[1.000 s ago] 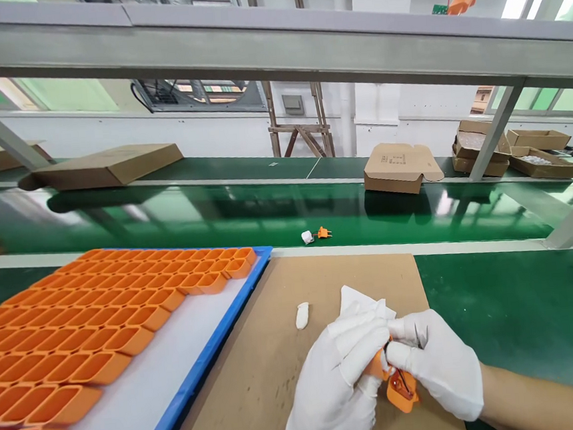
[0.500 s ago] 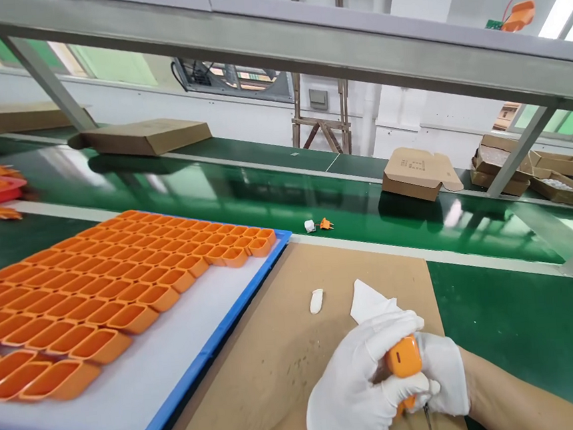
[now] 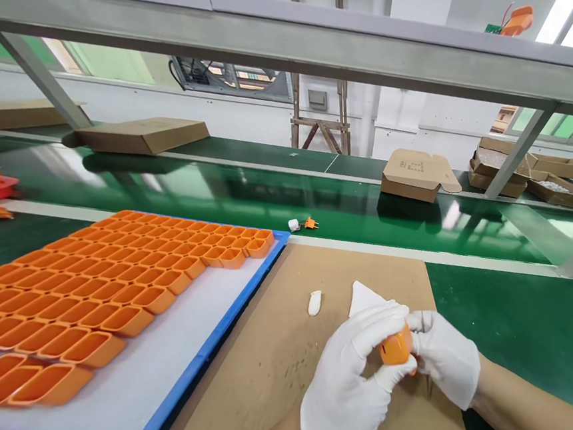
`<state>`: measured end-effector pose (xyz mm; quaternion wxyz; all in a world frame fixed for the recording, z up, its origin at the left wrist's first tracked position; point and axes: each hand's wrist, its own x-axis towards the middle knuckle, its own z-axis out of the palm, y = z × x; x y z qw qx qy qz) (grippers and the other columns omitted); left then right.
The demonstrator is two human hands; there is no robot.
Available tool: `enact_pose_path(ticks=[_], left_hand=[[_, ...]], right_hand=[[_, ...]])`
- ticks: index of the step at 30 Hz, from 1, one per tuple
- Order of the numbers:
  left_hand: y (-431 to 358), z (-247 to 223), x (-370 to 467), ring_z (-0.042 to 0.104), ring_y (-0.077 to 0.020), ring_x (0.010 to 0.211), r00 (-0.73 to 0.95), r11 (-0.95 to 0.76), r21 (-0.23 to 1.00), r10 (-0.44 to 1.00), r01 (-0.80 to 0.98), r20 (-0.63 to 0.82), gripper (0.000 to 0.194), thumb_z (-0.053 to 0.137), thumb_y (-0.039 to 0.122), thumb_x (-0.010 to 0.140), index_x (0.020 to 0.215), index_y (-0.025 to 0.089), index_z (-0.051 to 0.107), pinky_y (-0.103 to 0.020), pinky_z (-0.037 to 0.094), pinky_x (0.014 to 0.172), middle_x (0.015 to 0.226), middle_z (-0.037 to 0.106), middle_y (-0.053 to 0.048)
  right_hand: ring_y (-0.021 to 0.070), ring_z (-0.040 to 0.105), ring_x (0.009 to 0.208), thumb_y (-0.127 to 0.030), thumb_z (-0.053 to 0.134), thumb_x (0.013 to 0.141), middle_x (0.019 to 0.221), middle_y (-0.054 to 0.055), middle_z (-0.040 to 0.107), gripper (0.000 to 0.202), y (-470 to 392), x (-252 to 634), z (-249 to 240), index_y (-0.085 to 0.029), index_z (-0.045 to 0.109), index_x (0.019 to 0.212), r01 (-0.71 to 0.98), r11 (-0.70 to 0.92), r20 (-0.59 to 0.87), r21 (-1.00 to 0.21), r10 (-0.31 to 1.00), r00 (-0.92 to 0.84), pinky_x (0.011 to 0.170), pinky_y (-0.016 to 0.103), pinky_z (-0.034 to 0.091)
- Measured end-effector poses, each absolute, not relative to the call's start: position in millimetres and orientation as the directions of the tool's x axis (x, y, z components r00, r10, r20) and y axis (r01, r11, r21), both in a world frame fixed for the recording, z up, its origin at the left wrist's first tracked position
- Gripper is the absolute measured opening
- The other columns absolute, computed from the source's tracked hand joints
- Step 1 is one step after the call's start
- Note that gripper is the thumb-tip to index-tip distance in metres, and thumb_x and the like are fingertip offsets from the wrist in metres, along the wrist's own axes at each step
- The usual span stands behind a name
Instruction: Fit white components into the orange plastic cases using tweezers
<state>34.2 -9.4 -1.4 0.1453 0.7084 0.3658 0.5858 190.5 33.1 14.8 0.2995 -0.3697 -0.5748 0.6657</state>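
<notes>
An orange plastic piece [image 3: 396,346] with a small dark slot is held above the brown cardboard sheet [image 3: 258,351]. My left hand [image 3: 348,377], in a white glove, grips it between thumb and fingers from the left. My right hand [image 3: 444,355], also gloved, has its fingers closed at the piece's right side; the fingertips are partly hidden behind it. A white cloth or paper [image 3: 364,298] lies just behind my left hand. Farther left on the cardboard rests a small white fingertip-shaped item [image 3: 315,303].
A blue-edged tray [image 3: 199,363] with rows of orange cups [image 3: 92,348] fills the left. Beyond the cardboard, a small orange plug piece [image 3: 310,223] and white piece [image 3: 294,225] sit on the green belt [image 3: 244,192]. A cardboard box [image 3: 411,184] stands behind; a metal beam [image 3: 271,35] crosses above.
My right hand has turned and shifted to the right side of the orange piece. The piece is tilted differently in my left hand. The small plug and white piece have moved left along the belt.
</notes>
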Motion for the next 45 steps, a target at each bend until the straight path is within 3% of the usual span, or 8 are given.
enact_pose_path(ticks=[3, 9, 15, 23, 31, 37, 42, 45], left_hand=[[-5, -7, 33, 0.066, -0.0217, 0.111, 0.005, -0.623, 0.594, 0.692, 0.509, 0.722, 0.039, 0.065, 0.012, 0.084, 0.12, 0.025, 0.057, -0.037, 0.055, 0.095, 0.12, 0.071, -0.006], [-5, -12, 35, 0.07, -0.0199, 0.104, 0.085, -0.594, 0.555, 0.723, 0.582, 0.685, 0.047, 0.058, 0.012, 0.088, 0.132, 0.026, 0.052, -0.033, 0.058, 0.09, 0.121, 0.071, -0.006], [-10, -11, 35, 0.071, -0.0204, 0.1, 0.082, -0.591, 0.643, 0.764, 0.487, 0.64, 0.048, 0.064, 0.01, 0.083, 0.127, 0.03, 0.058, -0.033, 0.058, 0.091, 0.114, 0.074, -0.003], [-14, -8, 34, 0.074, -0.022, 0.089, 0.07, -0.57, 0.693, 0.792, 0.441, 0.606, 0.039, 0.069, 0.014, 0.08, 0.117, 0.027, 0.066, -0.036, 0.059, 0.091, 0.106, 0.077, -0.004], [-11, -10, 37, 0.074, -0.0207, 0.094, 0.041, -0.599, 0.635, 0.742, 0.489, 0.669, 0.043, 0.065, 0.009, 0.078, 0.117, 0.026, 0.066, -0.031, 0.06, 0.089, 0.109, 0.076, -0.004], [-9, -15, 40, 0.073, -0.0193, 0.098, 0.029, -0.594, 0.581, 0.712, 0.557, 0.701, 0.05, 0.055, 0.004, 0.08, 0.124, 0.028, 0.059, -0.03, 0.06, 0.089, 0.114, 0.074, -0.004], [-8, -17, 42, 0.069, -0.0215, 0.105, 0.065, -0.54, 0.546, 0.747, 0.641, 0.662, 0.054, 0.053, 0.005, 0.082, 0.132, 0.027, 0.053, -0.033, 0.059, 0.089, 0.12, 0.071, -0.006], [-7, -14, 40, 0.07, -0.0221, 0.103, 0.087, -0.538, 0.58, 0.774, 0.612, 0.627, 0.053, 0.05, 0.005, 0.083, 0.132, 0.026, 0.054, -0.034, 0.059, 0.087, 0.116, 0.072, -0.006]], right_hand=[[0.0123, 0.047, 0.056, -0.047, 0.061, 0.085, 0.06, 0.0, 0.053, 0.035, 32, 195, 27, -0.018, 0.071, 0.069, 0.259, 0.113, -0.002, -0.959, 0.914, -0.406, 0.055, 0.024, 0.037], [0.0112, 0.041, 0.051, -0.02, 0.047, 0.091, 0.059, -0.003, 0.052, 0.031, 19, 203, 30, -0.027, 0.075, 0.105, 0.597, 0.648, 0.58, -0.473, 0.739, -0.343, 0.053, 0.023, 0.035], [0.0111, 0.043, 0.051, -0.02, 0.049, 0.088, 0.055, -0.003, 0.048, 0.03, 18, 209, 53, -0.022, 0.069, 0.067, 0.545, 0.482, 0.247, -0.686, 0.859, -0.449, 0.05, 0.023, 0.035], [0.0107, 0.048, 0.054, -0.01, 0.051, 0.08, 0.055, -0.003, 0.054, 0.028, 17, 211, 72, -0.021, 0.07, 0.062, 0.477, 0.354, 0.076, -0.804, 0.858, -0.507, 0.053, 0.021, 0.038], [0.0104, 0.042, 0.046, -0.021, 0.054, 0.085, 0.052, -0.003, 0.051, 0.025, 5, 203, 54, -0.023, 0.07, 0.066, 0.656, 0.542, 0.421, -0.526, 0.836, -0.353, 0.047, 0.023, 0.031], [0.0114, 0.046, 0.048, -0.012, 0.049, 0.086, 0.055, -0.002, 0.058, 0.025, 1, 191, 44, -0.018, 0.074, 0.087, 0.692, 0.666, 0.752, -0.277, 0.599, -0.275, 0.05, 0.024, 0.032], [0.0137, 0.048, 0.05, -0.012, 0.046, 0.088, 0.058, 0.0, 0.061, 0.028, 0, 189, 35, -0.019, 0.073, 0.085, 0.757, 0.627, 0.743, -0.182, 0.592, -0.312, 0.052, 0.027, 0.031], [0.0141, 0.045, 0.048, -0.02, 0.047, 0.089, 0.055, 0.0, 0.056, 0.03, 5, 196, 39, -0.023, 0.072, 0.075, 0.77, 0.574, 0.595, -0.279, 0.733, -0.331, 0.05, 0.028, 0.03]])
